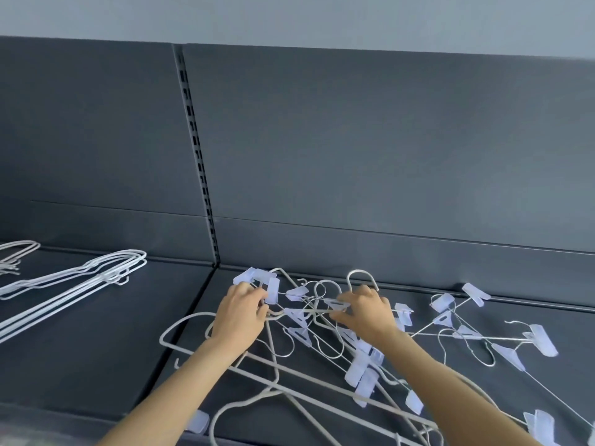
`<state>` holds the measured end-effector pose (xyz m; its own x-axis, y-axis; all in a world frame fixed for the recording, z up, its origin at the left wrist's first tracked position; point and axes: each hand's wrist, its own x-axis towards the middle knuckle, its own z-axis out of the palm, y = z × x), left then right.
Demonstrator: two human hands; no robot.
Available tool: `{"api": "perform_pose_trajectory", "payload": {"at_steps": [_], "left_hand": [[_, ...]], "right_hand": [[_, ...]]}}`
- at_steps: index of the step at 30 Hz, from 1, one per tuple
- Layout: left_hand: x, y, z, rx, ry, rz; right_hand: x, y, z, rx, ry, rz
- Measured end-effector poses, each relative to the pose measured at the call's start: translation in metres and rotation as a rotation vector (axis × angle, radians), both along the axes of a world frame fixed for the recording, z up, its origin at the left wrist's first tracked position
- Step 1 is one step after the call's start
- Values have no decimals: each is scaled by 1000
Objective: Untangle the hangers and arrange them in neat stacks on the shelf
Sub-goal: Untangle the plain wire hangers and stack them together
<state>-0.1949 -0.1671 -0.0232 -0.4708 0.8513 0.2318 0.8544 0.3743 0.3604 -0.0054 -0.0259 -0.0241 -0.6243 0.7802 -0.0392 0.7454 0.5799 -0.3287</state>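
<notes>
Dark grey shelf [96, 349] with grey back panel [354, 140] and a slotted upright [196, 149] between panels. Tangled pile of hangers [322, 358], wire and clip types, lay on the right shelf section, reaching from the back edge to the front. Neat stack of white wire hangers [80, 281] lay on the left section, well apart from the pile; a second stack [16, 255] showed at the far left edge. Left hand [240, 313] was curled, fingers pinching a translucent clip [272, 289]. Right hand [365, 312] was partly closed, fingertips gripping a clip bar [338, 304] beside a white hook [362, 278]. No legible writing.
</notes>
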Motion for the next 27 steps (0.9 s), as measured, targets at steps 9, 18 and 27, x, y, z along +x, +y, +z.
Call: {"api": "perform_pose_trajectory", "payload": {"at_steps": [9,18,27], "left_hand": [[5,2,-3,140,56,-67],[8,24,-9,-120,125,-209],[-11,31,11,44,-165,-270]], "right_hand": [[28,17,46,-130,473,-176],[144,65,21,-276,370,-629],[65,-25,27,127,215,-97]]}}
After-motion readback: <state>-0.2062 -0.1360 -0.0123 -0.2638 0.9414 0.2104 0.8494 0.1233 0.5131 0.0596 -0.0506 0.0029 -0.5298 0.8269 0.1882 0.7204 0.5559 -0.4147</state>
